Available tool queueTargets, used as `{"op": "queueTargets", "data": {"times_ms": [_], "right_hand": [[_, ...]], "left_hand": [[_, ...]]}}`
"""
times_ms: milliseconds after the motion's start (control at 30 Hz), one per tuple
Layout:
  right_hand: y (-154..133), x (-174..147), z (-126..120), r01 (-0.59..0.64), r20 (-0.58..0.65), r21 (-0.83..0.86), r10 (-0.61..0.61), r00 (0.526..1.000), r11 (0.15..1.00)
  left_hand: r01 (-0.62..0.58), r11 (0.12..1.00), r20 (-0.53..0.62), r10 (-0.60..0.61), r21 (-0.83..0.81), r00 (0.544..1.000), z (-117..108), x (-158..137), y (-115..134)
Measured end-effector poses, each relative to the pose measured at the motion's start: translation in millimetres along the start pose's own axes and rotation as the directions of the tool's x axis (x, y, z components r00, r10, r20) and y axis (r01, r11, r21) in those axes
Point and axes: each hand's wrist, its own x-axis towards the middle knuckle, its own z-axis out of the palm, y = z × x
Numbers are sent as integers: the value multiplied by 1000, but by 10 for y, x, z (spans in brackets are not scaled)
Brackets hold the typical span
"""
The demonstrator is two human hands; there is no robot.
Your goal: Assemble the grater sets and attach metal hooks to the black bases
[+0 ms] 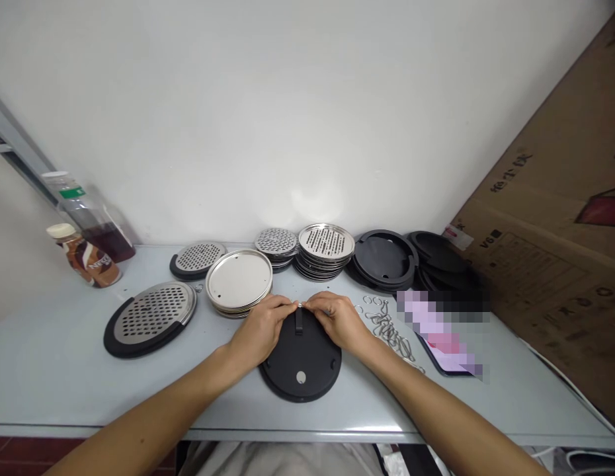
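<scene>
A round black disc (pixel 301 360) lies on the table in front of me, with a short black strap (pixel 299 321) at its far edge and a pale round spot near its close edge. Fingers of my left hand (pixel 265 322) pinch at the strap's end. My right hand (pixel 340 320) pinches there too, its fingertips meeting the left ones. A tiny shiny metal piece (pixel 300 305) shows between them; the fingers cover most of it. Beside my right hand lies a loose heap of metal clips (pixel 391 332) and a few thin rings (pixel 368 300).
Behind the hands stand stacked steel discs (pixel 239 279), perforated grater discs (pixel 326 242) and black round holders (pixel 384 258). Graters in black rims (pixel 151 314) lie left. A phone (pixel 449 347), partly blurred, lies right, near a big cardboard box (pixel 545 238). Two bottles (pixel 86 256) stand far left.
</scene>
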Motion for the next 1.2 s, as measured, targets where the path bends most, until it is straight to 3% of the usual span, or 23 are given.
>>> {"op": "queueTargets", "data": {"times_ms": [400,1200], "right_hand": [[-52,-28,33,-106,-69,-10,105,992,994],[-47,-36,79,-140,-114,-2,139,984,990]], "left_hand": [[90,996,-52,-90,-3,995,1,12,40],[53,998,-56,-52,14,997,36,-2,26]]}}
